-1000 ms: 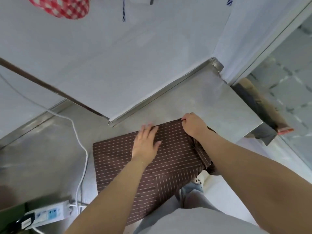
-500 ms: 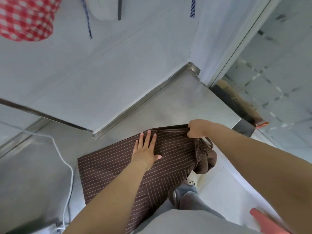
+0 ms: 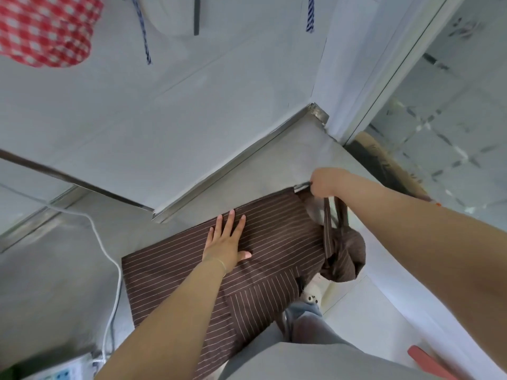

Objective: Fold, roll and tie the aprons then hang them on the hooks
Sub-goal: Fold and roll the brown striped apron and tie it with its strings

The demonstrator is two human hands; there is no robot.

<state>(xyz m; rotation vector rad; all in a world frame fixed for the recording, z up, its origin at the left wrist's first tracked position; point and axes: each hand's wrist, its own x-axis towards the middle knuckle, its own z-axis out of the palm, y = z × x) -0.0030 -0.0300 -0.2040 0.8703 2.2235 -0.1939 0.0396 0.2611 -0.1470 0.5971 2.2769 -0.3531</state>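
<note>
Fingers (image 3: 233,223) of the left hand (image 3: 226,246) lie straight and spread, pressing flat on the brown striped apron (image 3: 175,272), presumably to pin the fold while the other end is handled. At the worktop's (image 3: 55,270) right edge, the right hand (image 3: 325,182) is clenched around the apron's strap (image 3: 326,229), lifting it so a bunched end (image 3: 347,256) dangles past the edge. Thin pale stripes run across soft, limp cloth spread over the near right corner of the dull steel worktop. A red checked apron (image 3: 46,28) hangs on the wall above.
</note>
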